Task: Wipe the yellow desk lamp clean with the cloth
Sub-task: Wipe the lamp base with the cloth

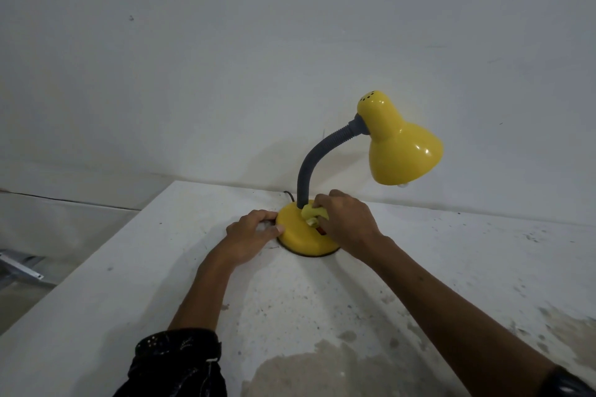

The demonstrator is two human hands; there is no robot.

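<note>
Right grip (350,221) clenches cloth (311,212) on lamp base (298,237); left grip (250,234) apparently clasps base edge.

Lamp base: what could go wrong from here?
1. The cloth in the right hand works right beside the red switch; a stroke might flip it.
2. The shade overhangs to the right on the bent neck; if the left hand lets go of the base, wiping pressure could tip it.
</note>
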